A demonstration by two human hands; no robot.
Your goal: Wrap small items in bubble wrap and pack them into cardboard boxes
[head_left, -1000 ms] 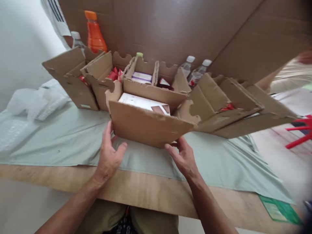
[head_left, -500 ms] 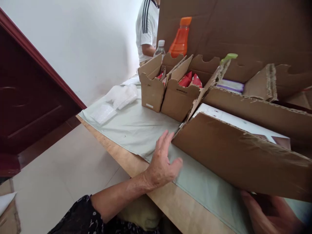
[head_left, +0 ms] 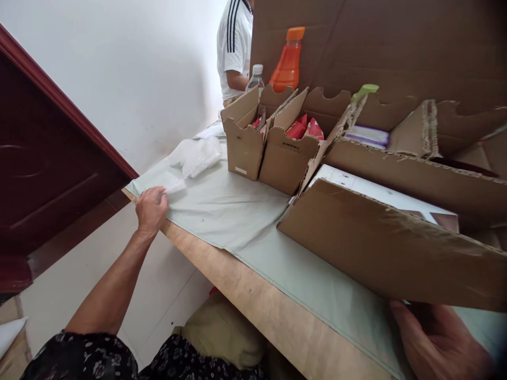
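Observation:
My left hand (head_left: 152, 210) is closed on the near edge of a small piece of bubble wrap (head_left: 173, 182) at the table's far left corner. More bubble wrap (head_left: 201, 158) lies just beyond it on the pale green cloth (head_left: 206, 203). At the lower right, my right hand (head_left: 439, 338) is beneath the near edge of a large cardboard box (head_left: 388, 243); its fingertips are partly hidden under the box, so its hold cannot be made out. A white flat box (head_left: 380, 191) lies inside the cardboard box.
Narrow cardboard boxes (head_left: 243, 153) with red packets (head_left: 298, 127) stand mid-table. Behind them are an orange bottle (head_left: 287, 63), a clear bottle (head_left: 255, 78) and a tall cardboard panel (head_left: 380, 47). A person in a white shirt (head_left: 234, 42) stands beyond. A dark red door (head_left: 51, 174) is at left.
My left hand has moved from beside the large box to the far left and taken hold of the small bubble wrap. My right hand remains by the box's lower edge.

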